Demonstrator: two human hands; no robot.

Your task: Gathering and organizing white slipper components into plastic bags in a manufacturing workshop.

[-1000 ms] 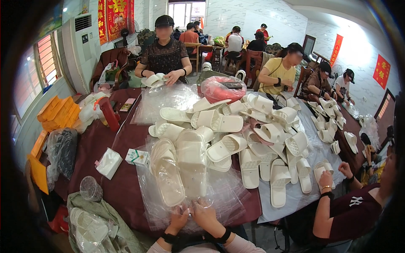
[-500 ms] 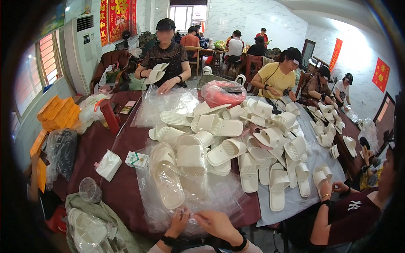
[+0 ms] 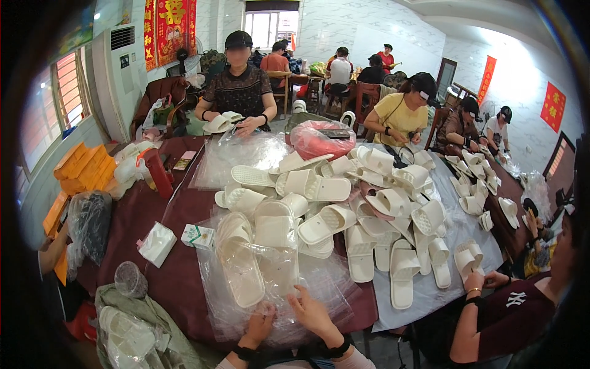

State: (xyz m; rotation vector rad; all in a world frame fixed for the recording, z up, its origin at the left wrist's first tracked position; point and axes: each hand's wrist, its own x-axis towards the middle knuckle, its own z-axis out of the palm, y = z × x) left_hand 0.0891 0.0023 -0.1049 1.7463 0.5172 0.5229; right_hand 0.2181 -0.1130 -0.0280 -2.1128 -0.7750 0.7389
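Clear plastic bags (image 3: 270, 289) under both hands (image 3: 289, 320), maroon table (image 3: 178, 289), crowded workroom.

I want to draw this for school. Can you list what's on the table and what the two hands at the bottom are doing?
Place: long table with a dark red cover
Left hand: on the clear plastic bag
Right hand: on the same bag's near edge
In the bag: white slippers
Middle of table: heap of loose white slippers
Left of bag: small box, red bottle
Others: people seated around the table
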